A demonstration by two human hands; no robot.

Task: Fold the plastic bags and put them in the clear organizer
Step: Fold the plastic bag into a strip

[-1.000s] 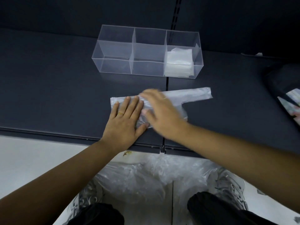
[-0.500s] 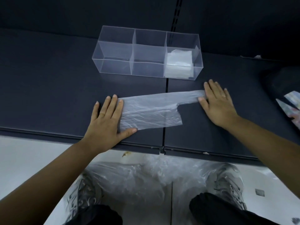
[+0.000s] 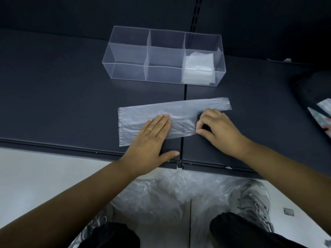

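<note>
One plastic bag (image 3: 179,111), translucent, lies spread flat on the dark shelf (image 3: 53,95) in front of me, its long handle strip reaching out to the right across the seam between two shelf panels. One left hand (image 3: 152,140), mine, rests palm down on the bag's near middle, fingers straight and together, thumb out on the bare shelf. One right hand (image 3: 218,129), fingers curled, thumb and forefinger pinching the bag's right edge near its lower corner. One clear organizer (image 3: 129,51), three compartments in a row, stands farther back on the shelf, apart from the bag; its right compartment holds folded bags (image 3: 198,67), stacked. One heap of loose plastic (image 3: 161,194) lies on the floor below the shelf edge, beside my grey shoe (image 3: 254,199).
</note>
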